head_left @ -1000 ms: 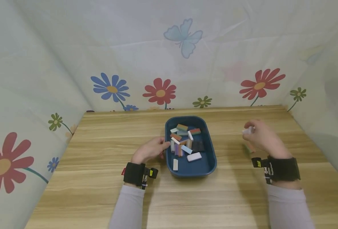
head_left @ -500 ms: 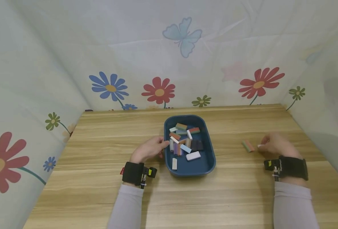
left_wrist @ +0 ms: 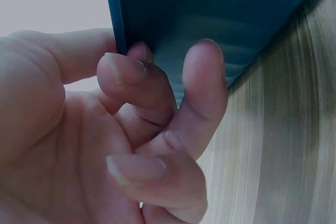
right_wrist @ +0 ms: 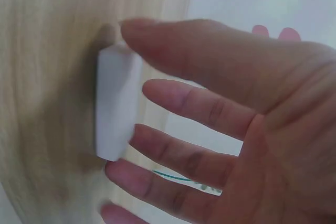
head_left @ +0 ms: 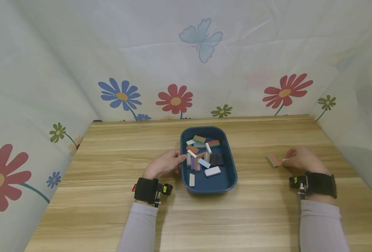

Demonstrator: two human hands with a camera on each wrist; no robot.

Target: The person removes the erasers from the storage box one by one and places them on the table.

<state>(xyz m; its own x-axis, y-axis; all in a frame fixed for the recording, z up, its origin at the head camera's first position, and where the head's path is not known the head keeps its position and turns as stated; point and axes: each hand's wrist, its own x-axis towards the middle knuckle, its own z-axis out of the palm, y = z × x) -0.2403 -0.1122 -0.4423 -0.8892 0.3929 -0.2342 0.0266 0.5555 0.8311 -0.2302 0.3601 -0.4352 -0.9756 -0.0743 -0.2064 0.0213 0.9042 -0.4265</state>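
Observation:
A dark blue plastic tray [head_left: 231, 175] stands on the wooden table. My left hand [head_left: 164, 163] holds its left wall, thumb at the rim and the other fingers curled against the outside [left_wrist: 205, 72]. Inside the tray lie several block erasers, among them a white eraser [head_left: 212, 171] and a light blue one [head_left: 204, 163]. To the right, my right hand [head_left: 303, 161] pinches another white eraser [right_wrist: 116, 103] low at the tabletop, thumb at one end and fingertips along its side and other end. Close to its left lies a green and orange striped eraser [head_left: 272, 160].
The wooden table [head_left: 186, 224] reaches back to a floral cloth [head_left: 230, 80] hung behind it and along both sides. A dark block [head_left: 216, 160] lies at the tray's right side. A camera strap [head_left: 321, 184] is on each wrist.
My right hand has come down to the table, right of the striped eraser, with the white eraser, then shifted slightly left. The left hand stays at the tray's wall.

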